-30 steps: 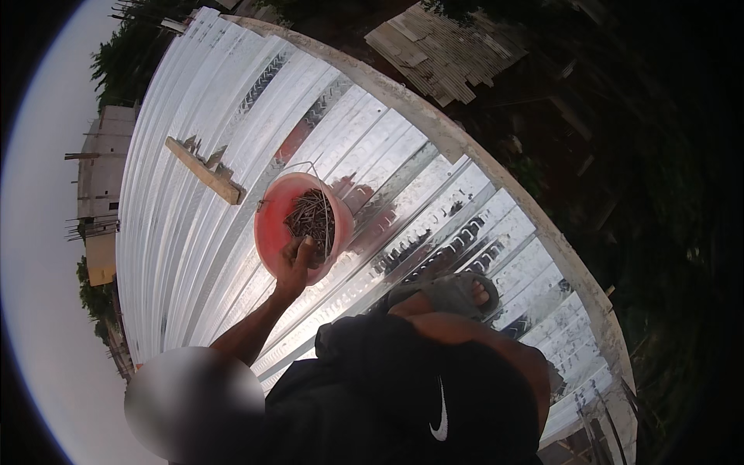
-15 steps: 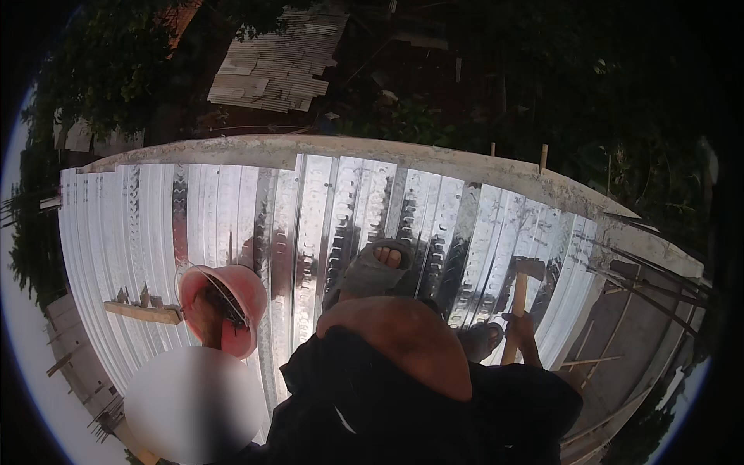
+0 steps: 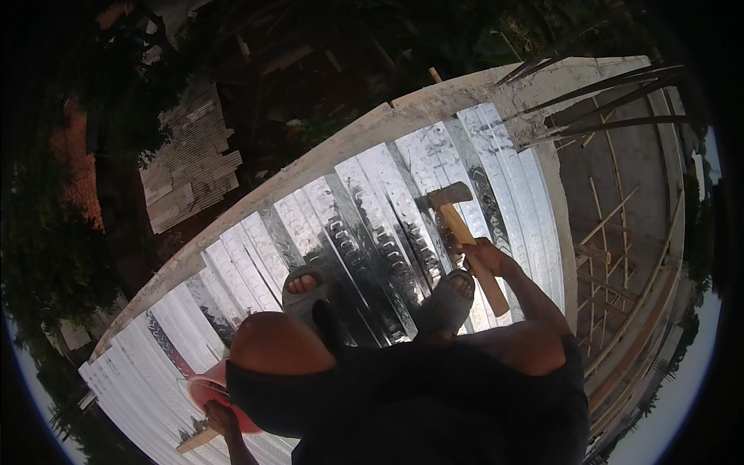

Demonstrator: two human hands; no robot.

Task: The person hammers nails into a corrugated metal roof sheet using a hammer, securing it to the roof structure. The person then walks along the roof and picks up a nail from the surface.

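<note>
My right hand (image 3: pixel 488 257) is wrapped round the thick wooden handle of a hammer (image 3: pixel 459 221). Its dark metal head points away from me, over the shiny metal sheets (image 3: pixel 372 182). At the lower left, my left hand (image 3: pixel 222 418) is closed at the rim of a red bucket (image 3: pixel 203 390). My thigh hides part of the bucket, and what is inside cannot be seen from here. A short wooden board (image 3: pixel 198 441) with small dark pieces along it lies beside that hand.
I am crouched on ribbed metal decking, my sandalled feet (image 3: pixel 304 288) on it. A concrete ledge (image 3: pixel 310 159) borders the far side, with a drop beyond it. Dark bars (image 3: pixel 604 93) jut out at the upper right. Right of the deck is a lower space with bamboo poles (image 3: pixel 612 209).
My view has turned to the right. My left hand has come out of the bucket to its rim. The hammer is now held farther forward over the sheets, still in my right hand.
</note>
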